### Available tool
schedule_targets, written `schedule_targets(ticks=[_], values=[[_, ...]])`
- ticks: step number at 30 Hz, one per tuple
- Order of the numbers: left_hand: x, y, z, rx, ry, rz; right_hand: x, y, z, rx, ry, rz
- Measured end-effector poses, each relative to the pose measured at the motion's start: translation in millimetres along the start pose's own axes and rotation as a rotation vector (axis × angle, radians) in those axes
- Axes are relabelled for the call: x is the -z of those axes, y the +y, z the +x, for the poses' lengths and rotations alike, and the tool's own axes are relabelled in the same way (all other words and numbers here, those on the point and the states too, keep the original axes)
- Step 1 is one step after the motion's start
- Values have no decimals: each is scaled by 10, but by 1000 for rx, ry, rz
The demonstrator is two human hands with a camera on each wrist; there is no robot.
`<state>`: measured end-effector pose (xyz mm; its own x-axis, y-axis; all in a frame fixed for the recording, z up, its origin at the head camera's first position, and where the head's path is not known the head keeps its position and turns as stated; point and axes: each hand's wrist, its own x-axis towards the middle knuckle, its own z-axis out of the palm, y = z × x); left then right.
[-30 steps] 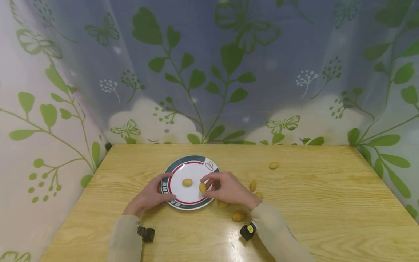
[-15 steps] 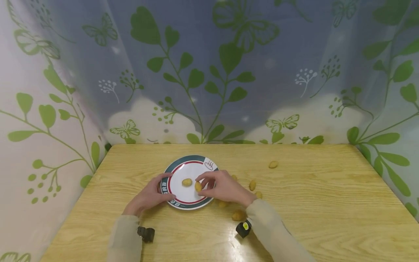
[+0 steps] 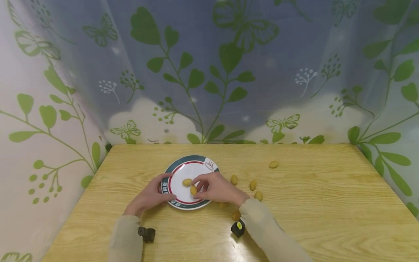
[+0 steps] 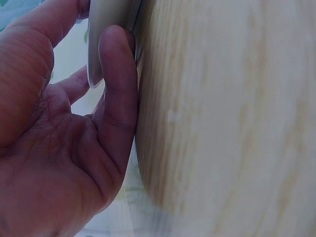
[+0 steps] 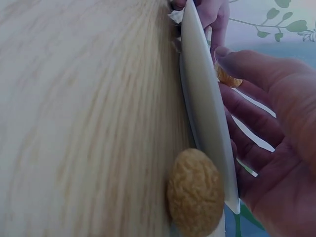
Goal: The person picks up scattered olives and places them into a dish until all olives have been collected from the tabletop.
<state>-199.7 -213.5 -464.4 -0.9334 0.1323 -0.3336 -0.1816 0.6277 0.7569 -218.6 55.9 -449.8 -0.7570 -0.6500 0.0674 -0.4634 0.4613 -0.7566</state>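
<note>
Head looks down; wrist views flank the plate point(image 3: 188, 171) closely.

Soft even light, blurry wrist close-ups

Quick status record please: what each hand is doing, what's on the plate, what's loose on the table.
left hand: grips the plate's left rim
right hand: pinches a nut over the plate
plate: flat on the table, one nut lying on it
loose nuts: at least four visible right of the plate, one farther off
</note>
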Motion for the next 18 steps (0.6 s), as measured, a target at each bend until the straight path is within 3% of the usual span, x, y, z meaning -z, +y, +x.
schedule_targets(ticks=[9, 18], values=[[16, 5, 5, -36, 3, 7, -80, 5, 61, 12, -30, -7], [14, 8, -2, -32, 4, 10, -110, -10, 70, 5, -37, -17]])
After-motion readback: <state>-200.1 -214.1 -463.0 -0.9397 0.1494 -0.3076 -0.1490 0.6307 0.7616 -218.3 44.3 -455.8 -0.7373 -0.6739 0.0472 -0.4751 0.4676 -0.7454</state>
